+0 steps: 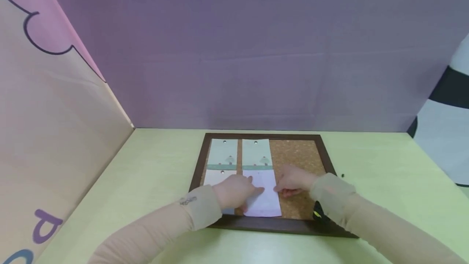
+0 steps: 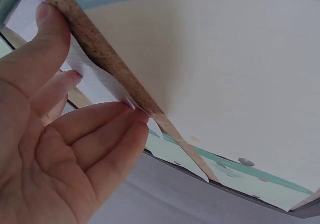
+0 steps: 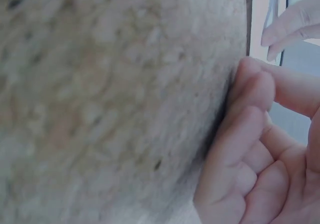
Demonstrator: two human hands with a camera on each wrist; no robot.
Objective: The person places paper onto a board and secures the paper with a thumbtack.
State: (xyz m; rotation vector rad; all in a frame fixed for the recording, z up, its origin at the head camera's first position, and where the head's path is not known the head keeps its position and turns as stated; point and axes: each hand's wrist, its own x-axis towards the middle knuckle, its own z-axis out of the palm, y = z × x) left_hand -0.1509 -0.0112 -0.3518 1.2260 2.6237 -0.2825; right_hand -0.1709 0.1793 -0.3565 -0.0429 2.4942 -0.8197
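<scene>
A pale sheet of paper [image 1: 269, 203] lies on the lower middle of a framed cork board [image 1: 298, 154]. My left hand [image 1: 236, 190] reaches over its left side, fingers fairly straight, the fingertips and thumb touching the sheet's edge in the left wrist view. At the sheet's right edge is my right hand [image 1: 294, 179], its fingers curled, with the thumb and fingertips together on that edge. Two printed sheets, the upper left one [image 1: 221, 152] and the upper middle one [image 1: 253, 154], are pinned above. Another pinned sheet [image 1: 216, 177] sits partly hidden under my left hand.
Right of the board, a small dark pin [image 1: 342, 175] lies on the pale yellow table [image 1: 373, 166]. A black-and-yellow object [image 1: 318, 212] shows at the board's lower right, partly behind my right wrist. A purple backdrop [image 1: 234, 72] stands behind the table.
</scene>
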